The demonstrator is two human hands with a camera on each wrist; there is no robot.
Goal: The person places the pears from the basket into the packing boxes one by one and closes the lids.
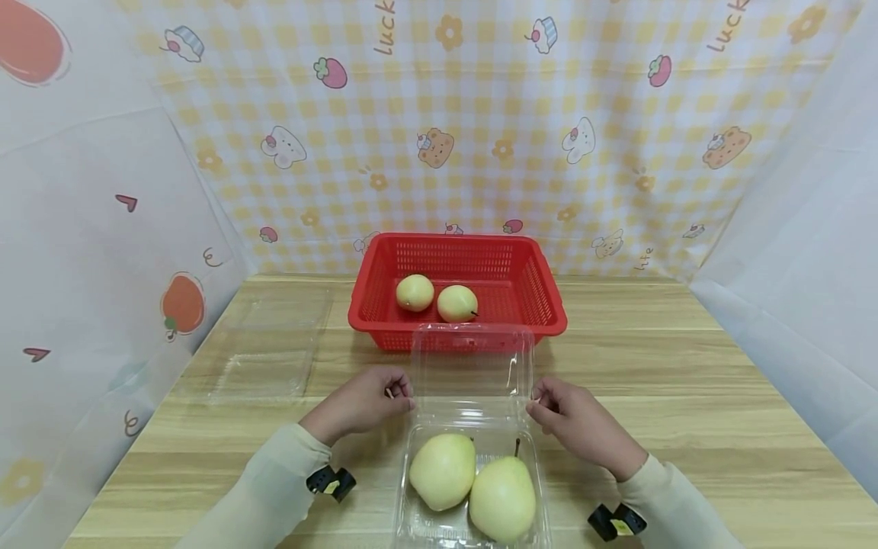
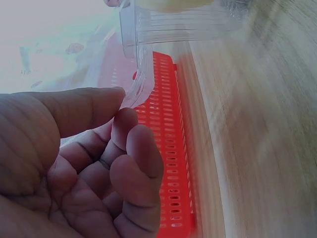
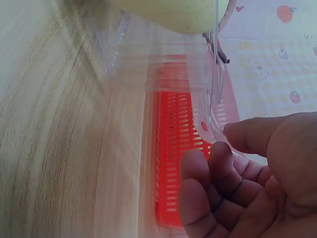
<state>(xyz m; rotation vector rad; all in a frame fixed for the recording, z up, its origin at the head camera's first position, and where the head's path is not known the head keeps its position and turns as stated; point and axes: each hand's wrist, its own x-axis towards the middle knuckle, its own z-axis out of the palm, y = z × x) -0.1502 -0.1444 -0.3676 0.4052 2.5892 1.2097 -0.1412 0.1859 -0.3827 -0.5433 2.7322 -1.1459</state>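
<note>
On the checked backdrop cloth [image 1: 480,137] behind the table, slanted orange lettering read "Luck" near the top centre, cut off by the frame edge, and "Luck" again at the top right; lower right, small script read "Life". Nothing legible showed on the yellow tags of the wrist straps

My light wooden tabletop [image 1: 686,396] runs back to a yellow-checked cartoon backdrop [image 1: 480,130] at its far edge; pale printed sheets [image 1: 89,229] hang along both side edges, evenly lit.
</note>
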